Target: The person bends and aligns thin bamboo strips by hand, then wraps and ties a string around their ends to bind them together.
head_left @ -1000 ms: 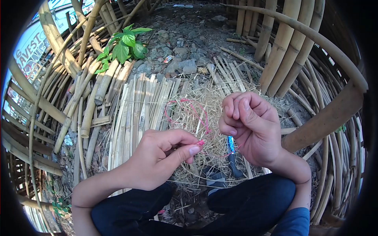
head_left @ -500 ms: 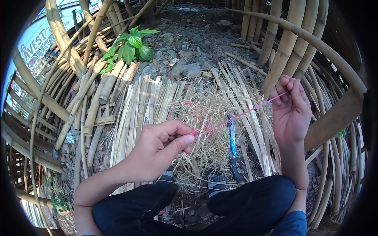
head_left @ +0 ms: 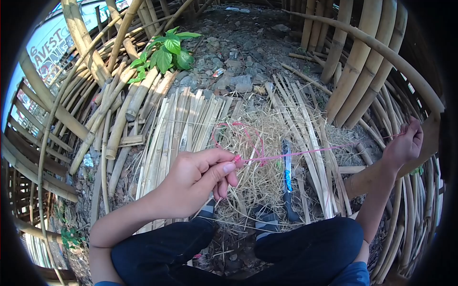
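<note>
Pink string (head_left: 312,151) runs almost level between my two hands. My left hand (head_left: 202,178) pinches a small pink bunch of it between thumb and forefinger. Far out to the right, my right hand (head_left: 404,143) is closed on the other end of the string, which looks faint near the fingers. A loose loop of the same string lies over the dry straw (head_left: 248,186) beyond my left hand. Below the taut string, a knife (head_left: 287,178) with a blue-marked blade and dark handle lies on the straw.
Split bamboo strips (head_left: 179,119) lie left of the straw, with more strips (head_left: 305,124) on its right. Bamboo poles (head_left: 369,62) stand at the right. A green plant (head_left: 164,55) grows at the upper left by stony ground. My bent legs (head_left: 310,248) are close below.
My right hand has moved right and lower, drawing the string out longer and more level. My left hand keeps its pinch in nearly the same place. The view has shifted slightly.
</note>
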A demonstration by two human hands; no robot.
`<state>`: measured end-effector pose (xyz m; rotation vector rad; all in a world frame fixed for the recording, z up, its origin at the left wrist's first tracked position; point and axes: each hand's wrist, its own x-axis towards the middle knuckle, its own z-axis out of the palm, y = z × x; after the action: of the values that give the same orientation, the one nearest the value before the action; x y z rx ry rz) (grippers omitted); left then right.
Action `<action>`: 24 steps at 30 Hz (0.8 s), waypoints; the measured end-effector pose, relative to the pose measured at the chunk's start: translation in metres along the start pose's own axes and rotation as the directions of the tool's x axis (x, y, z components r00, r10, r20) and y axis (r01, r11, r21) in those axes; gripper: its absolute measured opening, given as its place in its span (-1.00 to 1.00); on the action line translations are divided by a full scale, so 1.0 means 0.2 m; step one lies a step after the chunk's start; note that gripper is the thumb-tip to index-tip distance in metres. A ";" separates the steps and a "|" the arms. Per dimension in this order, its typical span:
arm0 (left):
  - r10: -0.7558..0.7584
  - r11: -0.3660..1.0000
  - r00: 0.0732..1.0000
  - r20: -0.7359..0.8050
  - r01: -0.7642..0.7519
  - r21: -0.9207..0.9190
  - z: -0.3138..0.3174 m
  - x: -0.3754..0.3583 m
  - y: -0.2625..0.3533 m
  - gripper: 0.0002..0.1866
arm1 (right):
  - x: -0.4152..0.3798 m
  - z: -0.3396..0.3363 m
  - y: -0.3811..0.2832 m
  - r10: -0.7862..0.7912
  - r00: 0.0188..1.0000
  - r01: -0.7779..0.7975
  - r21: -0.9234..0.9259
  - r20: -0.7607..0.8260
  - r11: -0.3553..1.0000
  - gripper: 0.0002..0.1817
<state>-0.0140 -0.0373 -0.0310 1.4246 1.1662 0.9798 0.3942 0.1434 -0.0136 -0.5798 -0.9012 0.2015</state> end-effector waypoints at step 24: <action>0.100 0.937 0.991 -0.089 -0.064 0.343 0.06 0.01 0.00 -0.84 | -0.69 0.52 -0.31 0.120 0.027 0.043 -0.121 0.992 0.992 -0.52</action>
<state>-0.0017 -0.0384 -0.0328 1.7227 1.4143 0.9521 0.2228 0.0771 -0.0240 -0.5109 -2.3979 0.6884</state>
